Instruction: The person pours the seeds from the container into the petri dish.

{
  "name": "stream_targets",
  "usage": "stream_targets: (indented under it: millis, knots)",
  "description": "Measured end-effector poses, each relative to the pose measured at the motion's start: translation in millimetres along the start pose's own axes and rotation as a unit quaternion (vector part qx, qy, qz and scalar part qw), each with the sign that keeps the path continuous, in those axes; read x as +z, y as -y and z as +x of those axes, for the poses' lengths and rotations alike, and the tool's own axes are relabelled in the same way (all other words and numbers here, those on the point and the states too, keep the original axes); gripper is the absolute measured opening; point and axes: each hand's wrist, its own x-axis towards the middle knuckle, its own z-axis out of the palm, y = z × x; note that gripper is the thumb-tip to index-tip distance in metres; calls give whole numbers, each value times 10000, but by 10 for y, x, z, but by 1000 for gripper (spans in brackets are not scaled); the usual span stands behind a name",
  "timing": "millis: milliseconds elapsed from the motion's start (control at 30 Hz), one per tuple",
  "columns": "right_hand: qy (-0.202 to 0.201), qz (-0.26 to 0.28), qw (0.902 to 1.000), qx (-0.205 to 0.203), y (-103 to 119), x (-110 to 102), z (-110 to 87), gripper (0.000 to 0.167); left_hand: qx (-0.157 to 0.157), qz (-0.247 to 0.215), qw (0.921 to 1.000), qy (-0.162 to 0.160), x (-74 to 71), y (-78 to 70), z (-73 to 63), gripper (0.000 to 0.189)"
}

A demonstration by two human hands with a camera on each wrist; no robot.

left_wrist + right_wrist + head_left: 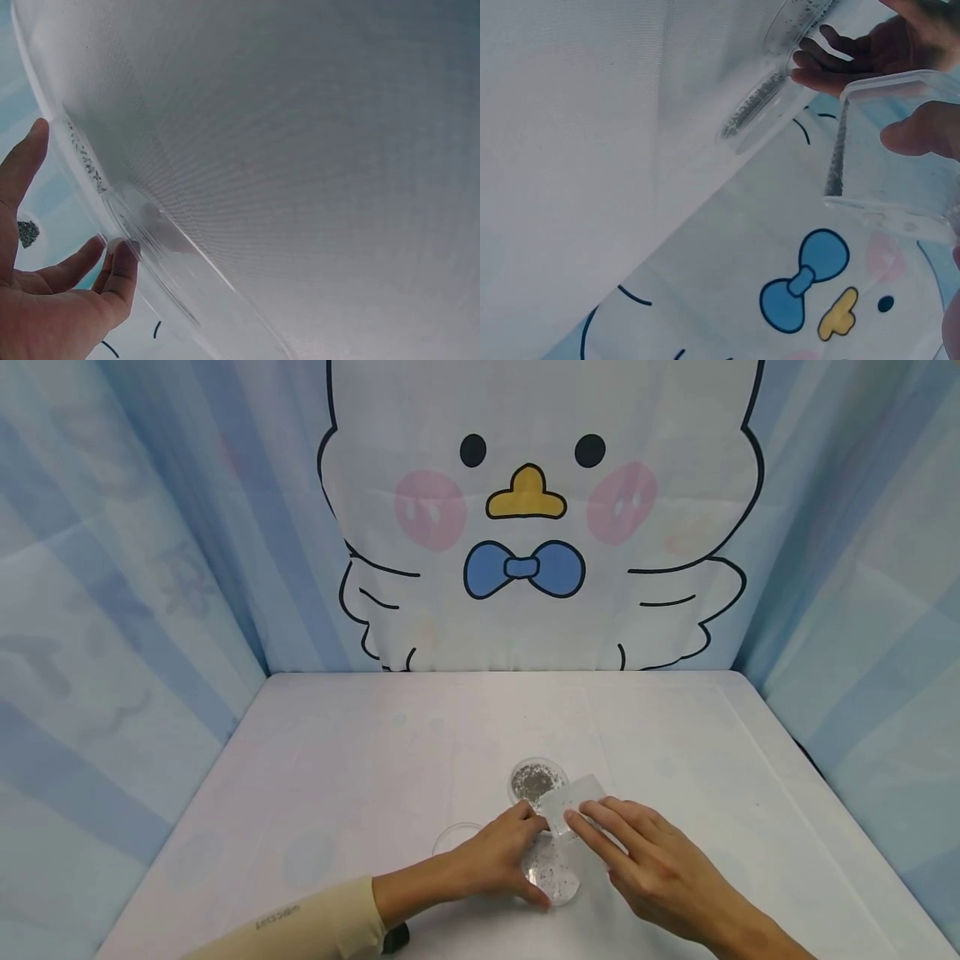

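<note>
My left hand (498,856) grips the sides of a clear round dish (551,875) on the table, thumb at the near edge and fingers at the far edge. Dark specks are scattered in this dish. Right above it, my right hand (652,868) holds a clear plastic box (576,795) in a tilt toward the left. Dark grains (836,165) lie along one wall of the box in the right wrist view. Just beyond stands a second round dish (536,779), with a layer of dark grains; the box overlaps its edge in the head view.
A clear round dish or lid (456,835) lies left of the speckled dish, partly hidden behind my left forearm. The pale table (337,760) is bounded by a blue striped curtain (127,610) on the sides and a cartoon-printed cloth (525,635) at the back.
</note>
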Motion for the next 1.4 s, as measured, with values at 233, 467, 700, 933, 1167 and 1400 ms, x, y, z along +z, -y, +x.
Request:
stream_targets:
  millis: [233, 467, 700, 933, 1167, 1400]
  knots:
    - [-30, -34, 10000, 29, 14, -1, 7, 54, -48, -51, 10000, 17, -2, -11, -6, 93]
    - [-122, -102, 9999, 4, 13, -2, 19, 51, -49, -39, 10000, 10, -6, -13, -5, 92]
    - [-130, -166, 9998, -39, 20, -10, 35, 49, -72, -18, 10000, -1, -12, -25, -2, 95]
    - [-5, -184, 9998, 23, 27, 4, 26, 52, -32, -37, 10000, -56, -6, -24, 3, 98]
    - [-10, -179, 9998, -16, 25, 15, 24, 53, 12, 7, 10000, -44, -1, -14, 4, 98]
    - [-215, -205, 9995, -145, 21, 15, 43, 48, -31, 5, 10000, -20, -8, -30, 0, 96]
